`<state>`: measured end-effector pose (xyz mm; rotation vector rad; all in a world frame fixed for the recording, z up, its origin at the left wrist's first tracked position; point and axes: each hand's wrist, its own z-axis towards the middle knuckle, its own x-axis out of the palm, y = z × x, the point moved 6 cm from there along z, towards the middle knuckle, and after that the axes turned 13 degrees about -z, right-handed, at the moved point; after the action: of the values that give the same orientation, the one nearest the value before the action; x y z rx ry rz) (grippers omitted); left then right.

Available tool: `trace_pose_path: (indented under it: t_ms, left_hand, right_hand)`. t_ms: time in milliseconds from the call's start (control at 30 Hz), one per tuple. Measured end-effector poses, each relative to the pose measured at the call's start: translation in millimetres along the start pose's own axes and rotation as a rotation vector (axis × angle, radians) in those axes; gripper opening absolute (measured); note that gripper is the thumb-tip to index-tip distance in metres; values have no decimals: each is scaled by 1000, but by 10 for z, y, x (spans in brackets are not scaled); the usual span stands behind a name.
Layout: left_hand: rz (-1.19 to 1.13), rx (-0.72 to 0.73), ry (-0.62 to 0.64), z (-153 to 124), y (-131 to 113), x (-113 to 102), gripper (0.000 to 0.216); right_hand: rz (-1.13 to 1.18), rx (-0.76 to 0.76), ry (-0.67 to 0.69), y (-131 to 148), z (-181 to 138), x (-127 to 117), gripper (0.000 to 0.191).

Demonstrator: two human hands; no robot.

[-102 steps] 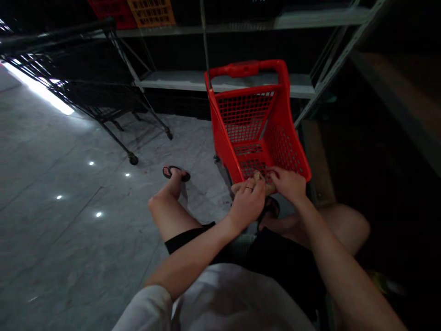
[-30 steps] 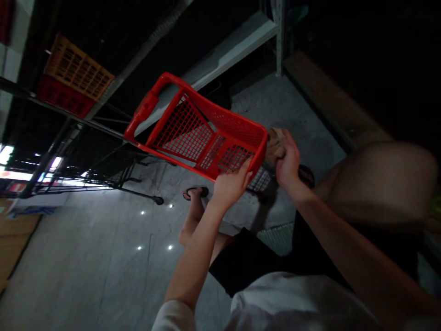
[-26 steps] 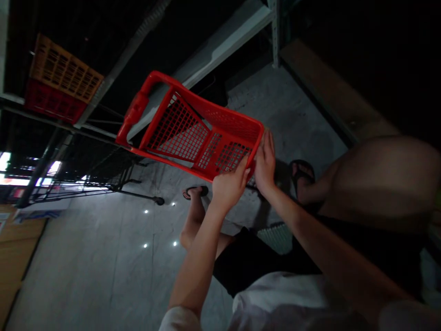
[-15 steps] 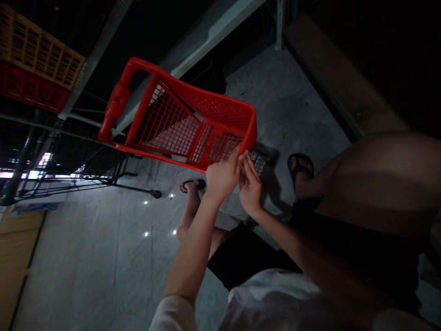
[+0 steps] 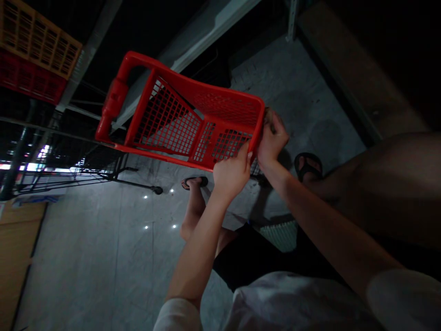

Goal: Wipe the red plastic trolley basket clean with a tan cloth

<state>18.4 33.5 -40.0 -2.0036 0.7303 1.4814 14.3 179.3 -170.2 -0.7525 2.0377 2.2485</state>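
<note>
A red plastic shopping cart basket (image 5: 223, 94) with grid-patterned walls takes up the middle of the view, its red handle (image 5: 113, 103) toward the upper left. My left hand (image 5: 231, 175) is closed around the rim at the corner nearest me, with the thumb along the edge. Against the outside of the basket's right end is my right hand (image 5: 274, 140), fingers curled in. Something small and brownish may be between those fingertips, but it is too dark to make out.
Dark wire carts (image 5: 113, 174) stand at the left, below yellow crates (image 5: 41, 39) and red crates (image 5: 31, 76). Cardboard (image 5: 20, 239) lies at lower left. A pale shelf beam (image 5: 213, 34) runs behind the basket. Between my legs is a pale green ribbed object (image 5: 280, 235).
My right hand has moved away from beside my left thumb, up along the outside of the basket's end. My left hand stays on the rim; the basket appears slightly farther right.
</note>
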Motion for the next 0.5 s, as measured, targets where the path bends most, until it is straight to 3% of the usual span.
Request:
trace_pose_path:
  t_ms: [200,367,500]
  left_hand:
    - [-15,-59,-34,171,71,-52,53]
    - [-12,-84,-39,183,142,-88,52]
    - [-18,-98,-52,148,182,-95,52]
  right_hand:
    - [322,23,-7,-134,-1126,-20,46]
    - [463,53,-15,-224,-1337,39,36]
    - [383,-2,111,-221,-1596,-60,33]
